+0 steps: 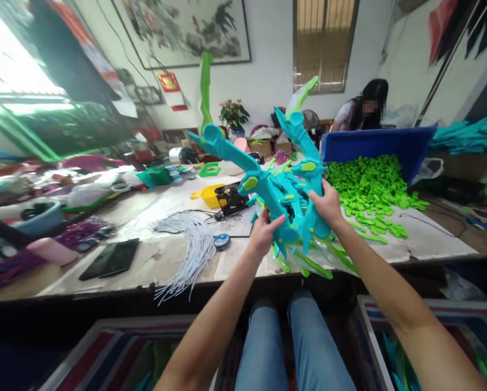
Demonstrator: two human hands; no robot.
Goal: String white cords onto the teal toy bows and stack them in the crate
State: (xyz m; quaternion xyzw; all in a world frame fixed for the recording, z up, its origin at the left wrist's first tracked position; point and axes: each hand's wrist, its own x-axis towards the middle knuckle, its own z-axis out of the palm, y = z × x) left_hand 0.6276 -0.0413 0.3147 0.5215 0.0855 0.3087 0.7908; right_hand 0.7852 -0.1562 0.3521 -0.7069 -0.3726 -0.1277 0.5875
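Note:
Above the table's front edge, both hands hold a cluster of turquoise plastic toy parts (pixel 263 190) with green inserts. Two long jointed turquoise limbs rise from it, each tipped with a green blade in clear film. My left hand (pixel 264 232) is closed around the lower left limb, one finger stretched along it. My right hand (pixel 328 206) grips the right limb, thumb on its near side. Whether the limbs are joined into one piece, I cannot tell. Just under the cluster lie green strips (pixel 316 267) in clear plastic wrap, on the table.
A tipped blue bin (pixel 373 144) spills small green pieces (pixel 365 190) at the right. White ties (pixel 190 244), a round blue tin (pixel 221 241), a black fan (pixel 231 200), a yellow scoop (pixel 206 196) and a dark tablet (pixel 111 258) lie leftward. A person (pixel 361 108) sits behind the bin.

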